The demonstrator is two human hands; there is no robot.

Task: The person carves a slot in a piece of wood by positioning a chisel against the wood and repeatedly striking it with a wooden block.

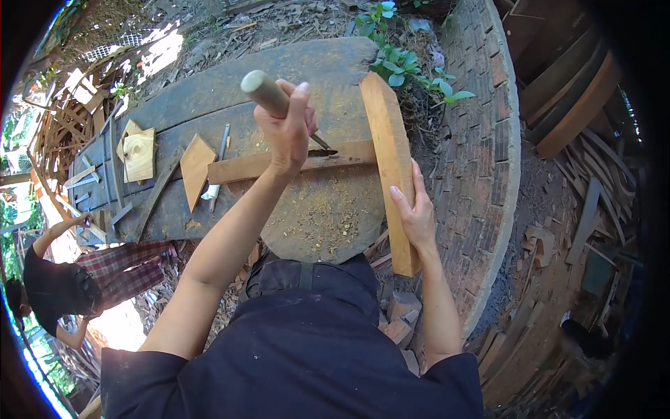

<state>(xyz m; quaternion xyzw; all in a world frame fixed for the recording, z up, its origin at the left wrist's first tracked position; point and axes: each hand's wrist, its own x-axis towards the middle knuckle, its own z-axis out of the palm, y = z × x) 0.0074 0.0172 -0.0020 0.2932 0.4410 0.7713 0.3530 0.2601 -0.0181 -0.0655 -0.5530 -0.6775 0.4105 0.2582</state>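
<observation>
Round-handled tool (266, 93) tilted over slotted bar (314, 162); board (393, 157) lying crosswise.

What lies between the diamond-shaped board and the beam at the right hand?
The head view shows a narrow wooden bar there, the left hand holding a tool over it.

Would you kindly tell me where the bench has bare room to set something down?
The workbench looks bare between its far edge and the long seam, left of the left hand. Crowded: the left end, with a pale block, diamond-shaped board and dark slat; wood chips lie nearer than the wooden bar.
</observation>
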